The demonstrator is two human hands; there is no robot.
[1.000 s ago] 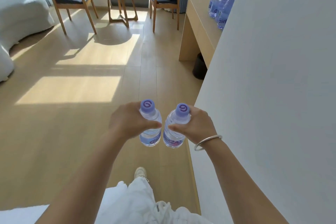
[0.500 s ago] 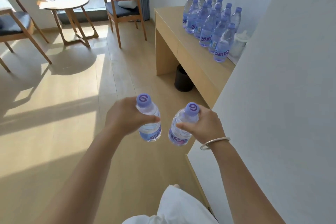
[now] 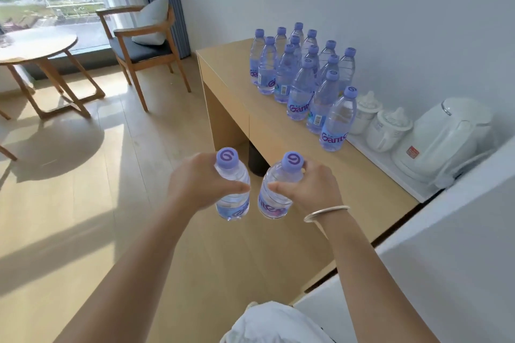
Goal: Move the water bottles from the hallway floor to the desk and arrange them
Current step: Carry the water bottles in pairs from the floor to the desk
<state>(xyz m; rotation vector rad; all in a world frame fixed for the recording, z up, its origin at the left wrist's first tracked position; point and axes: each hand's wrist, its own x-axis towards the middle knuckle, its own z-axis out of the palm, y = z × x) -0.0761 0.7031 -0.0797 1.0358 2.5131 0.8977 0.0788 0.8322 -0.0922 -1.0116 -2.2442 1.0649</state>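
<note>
Both my arms reach forward, bare to the elbow. My left hand (image 3: pixel 195 181) curls round a bottle (image 3: pixel 232 189), thumb across its front. My right hand (image 3: pixel 309 186) grips a second bottle (image 3: pixel 274 192) likewise; a bangle (image 3: pixel 326 213) circles that wrist. The hands sit level, near each other.

Both forearms bare, no sleeves in view; left hand (image 3: pixel 195 181) unadorned; right hand (image 3: pixel 312 186) likewise, with a plain silver bangle (image 3: pixel 326 213) at the wrist; white garment (image 3: pixel 273 323) visible below.
</note>
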